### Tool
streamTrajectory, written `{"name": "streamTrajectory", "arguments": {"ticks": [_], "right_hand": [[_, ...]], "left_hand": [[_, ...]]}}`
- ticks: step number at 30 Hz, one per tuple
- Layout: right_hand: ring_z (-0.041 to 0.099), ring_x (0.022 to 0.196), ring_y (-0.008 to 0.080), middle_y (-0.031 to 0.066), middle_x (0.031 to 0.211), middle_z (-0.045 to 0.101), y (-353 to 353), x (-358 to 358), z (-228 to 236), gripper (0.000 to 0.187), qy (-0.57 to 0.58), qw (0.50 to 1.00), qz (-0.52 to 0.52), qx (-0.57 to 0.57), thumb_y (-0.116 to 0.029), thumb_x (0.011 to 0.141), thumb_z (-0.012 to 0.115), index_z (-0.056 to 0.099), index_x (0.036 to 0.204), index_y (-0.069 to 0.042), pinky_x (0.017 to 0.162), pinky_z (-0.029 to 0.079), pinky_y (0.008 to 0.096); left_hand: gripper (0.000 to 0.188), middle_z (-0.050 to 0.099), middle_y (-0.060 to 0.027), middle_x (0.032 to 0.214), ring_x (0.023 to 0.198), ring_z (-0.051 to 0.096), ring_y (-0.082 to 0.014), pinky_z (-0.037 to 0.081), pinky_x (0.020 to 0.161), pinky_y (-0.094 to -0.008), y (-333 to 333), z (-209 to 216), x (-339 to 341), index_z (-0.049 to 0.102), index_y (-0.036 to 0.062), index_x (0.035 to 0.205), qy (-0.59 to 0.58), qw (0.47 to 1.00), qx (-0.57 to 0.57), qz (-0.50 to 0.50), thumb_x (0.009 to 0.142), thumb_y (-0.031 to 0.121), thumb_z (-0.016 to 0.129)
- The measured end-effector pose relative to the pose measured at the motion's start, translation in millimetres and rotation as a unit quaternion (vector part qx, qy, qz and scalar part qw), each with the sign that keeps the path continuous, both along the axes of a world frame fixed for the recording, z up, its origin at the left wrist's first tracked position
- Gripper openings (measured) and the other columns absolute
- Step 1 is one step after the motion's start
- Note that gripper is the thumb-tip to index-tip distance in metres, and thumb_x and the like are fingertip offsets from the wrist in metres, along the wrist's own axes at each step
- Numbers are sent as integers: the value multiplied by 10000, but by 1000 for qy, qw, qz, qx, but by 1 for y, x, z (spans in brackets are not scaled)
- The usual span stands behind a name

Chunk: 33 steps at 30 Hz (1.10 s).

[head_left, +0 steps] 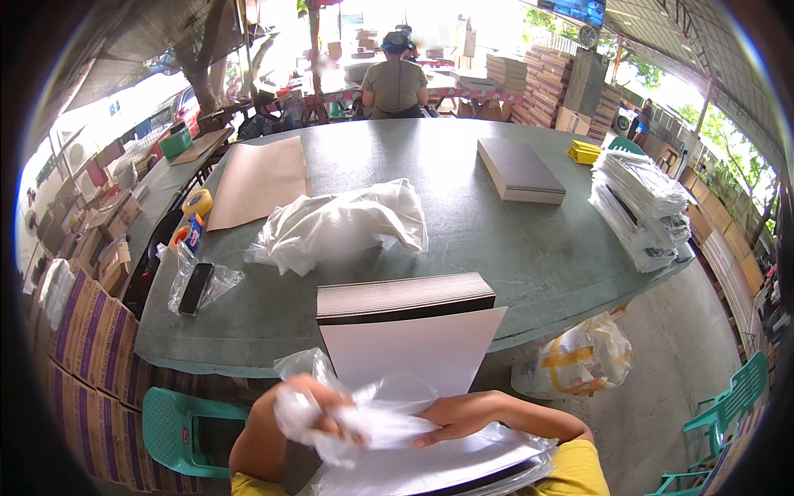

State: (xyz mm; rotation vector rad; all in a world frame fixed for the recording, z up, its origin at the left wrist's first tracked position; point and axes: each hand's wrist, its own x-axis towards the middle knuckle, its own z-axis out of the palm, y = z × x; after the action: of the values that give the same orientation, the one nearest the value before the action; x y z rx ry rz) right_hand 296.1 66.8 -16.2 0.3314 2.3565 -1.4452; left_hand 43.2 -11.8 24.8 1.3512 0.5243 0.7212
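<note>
My left hand [327, 405] is closed around a bunched part of a clear plastic bag [385, 422], slightly blurred by motion. My right hand [463, 413] pinches the same bag, its thumb on top and its fingertips partly covered by the film. Below my hands, close to my body, lies a white sheet or board [422, 467] with a dark edge, wrapped in clear plastic. Just beyond, a thick stack of boards [405, 295] sits at the near edge of the table. A white sheet [418, 343] faces me in front of that stack.
On the green table [463, 231] lie crumpled white plastic [347, 219], brown paper [260, 178], a phone [196, 289], tape rolls [197, 202], a grey-topped stack [521, 169] and plastic-wrapped packs [637, 207]. Green chairs [186, 426] and a filled bag [579, 355] stand below. A person [395, 83] sits beyond.
</note>
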Motion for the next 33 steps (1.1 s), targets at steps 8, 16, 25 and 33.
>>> {"name": "streamTrajectory", "arguments": {"ticks": [8, 16, 25, 33], "right_hand": [[577, 798, 311, 186, 835, 589, -2, 34, -66, 416, -186, 932, 28, 308, -404, 769, 502, 584, 895, -16, 684, 456, 398], [534, 913, 292, 94, 968, 576, -2, 54, -119, 282, 71, 803, -121, 579, -176, 751, 457, 563, 982, -54, 809, 399, 397], [564, 604, 196, 83, 665, 544, 37, 50, 3, 203, 311, 668, -564, 373, 65, 566, 519, 551, 721, -62, 518, 452, 280], [569, 671, 208, 57, 806, 580, 8, 24, 26, 364, 372, 588, -512, 504, 80, 547, 554, 589, 869, -86, 572, 455, 270]], "left_hand": [[123, 533, -123, 750, 743, 539, -268, 437, 549, -371, -22, -82, 16, 483, 58, 745, 615, 745, 256, -35, 671, 153, 509], [186, 545, -59, 839, 696, 579, -217, 462, 548, -330, -37, -104, 38, 520, 62, 807, 574, 740, 327, -129, 665, 181, 534], [149, 590, -78, 692, 654, 582, -192, 457, 550, -306, -40, -81, 8, 582, 54, 696, 396, 892, 201, 85, 609, 166, 627], [206, 504, -98, 790, 696, 490, -175, 397, 616, -273, 1, -11, -26, 518, 3, 846, 304, 537, 423, 663, 705, 140, 581]]}}
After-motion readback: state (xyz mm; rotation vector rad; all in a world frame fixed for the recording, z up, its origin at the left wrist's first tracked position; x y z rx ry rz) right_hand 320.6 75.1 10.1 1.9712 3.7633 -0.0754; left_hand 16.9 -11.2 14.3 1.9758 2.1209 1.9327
